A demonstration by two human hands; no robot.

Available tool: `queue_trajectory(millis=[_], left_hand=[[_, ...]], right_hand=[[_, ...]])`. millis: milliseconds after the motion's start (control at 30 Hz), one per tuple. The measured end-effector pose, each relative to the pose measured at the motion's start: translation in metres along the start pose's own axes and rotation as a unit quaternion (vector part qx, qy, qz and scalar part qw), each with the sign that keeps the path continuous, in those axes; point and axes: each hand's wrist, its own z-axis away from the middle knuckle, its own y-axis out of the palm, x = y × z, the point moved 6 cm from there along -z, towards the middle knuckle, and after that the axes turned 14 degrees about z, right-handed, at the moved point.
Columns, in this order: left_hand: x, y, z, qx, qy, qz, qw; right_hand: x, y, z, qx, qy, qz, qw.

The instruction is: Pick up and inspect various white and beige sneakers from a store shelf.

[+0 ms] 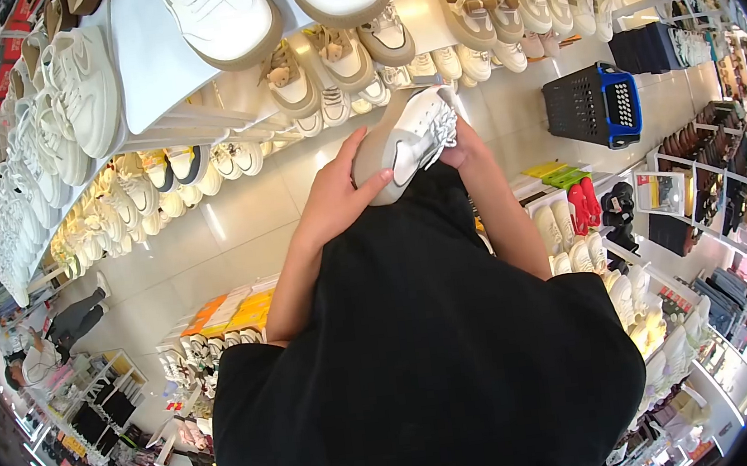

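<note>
A white and grey sneaker point(414, 142) with white laces is held up in front of my chest, tilted so that its side faces up. My left hand point(341, 186) grips its lower left end, the thumb lying across the upper and the fingers against the sole side. At the other end, near the laces, my right hand point(468, 143) is closed round the shoe; some of its fingers are hidden behind it. Beyond the hands, white sneakers point(219, 17) with tan soles stand on a white display shelf point(151, 65). More pale shoes point(289, 78) sit on the tier below.
A black and blue shopping basket point(592, 105) stands on the tiled floor point(508, 123) to the right. Shoe racks point(621, 289) flank me at both sides. Red shoes point(584, 203) are on the right one. A person point(73, 324) is in the aisle far left.
</note>
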Motion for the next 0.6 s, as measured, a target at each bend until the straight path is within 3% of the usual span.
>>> queue_trajectory(millis=[33,133,233,300,367,433,500,600], left_hand=[[-0.005,0.0,0.001,-0.006,0.008,0.006,1.0],[-0.004,0.0,0.004,-0.034,-0.031,0.027,0.999],[0.004,-0.003,0.006,-0.041,-0.11,0.035,0.992],[0.059,-0.007,0.005,-0.094,-0.029,0.075,0.992],[0.083,-0.013,0.004,-0.134,-0.055,0.182,0.973],[0.089,-0.008,0.012,-0.156,-0.189,0.35,0.904],[0.117,0.002,0.007,-0.143,-0.188,0.488,0.84],[0.144,0.012,-0.002,-0.12,-0.203,0.645,0.727]], right_hand=[[-0.005,0.001,-0.001,0.014,-0.014,0.031,0.999],[-0.016,0.008,0.002,0.075,0.025,-0.039,0.996],[-0.022,-0.003,0.0,-0.047,0.031,0.005,0.998],[-0.018,-0.004,0.0,-0.116,0.004,0.061,0.991],[0.001,0.011,0.01,-0.173,-0.056,0.139,0.974],[0.02,0.036,0.023,-0.195,-0.148,0.214,0.946],[0.036,0.071,0.039,-0.207,-0.206,0.277,0.915],[0.035,0.129,0.067,-0.185,-0.317,0.493,0.789]])
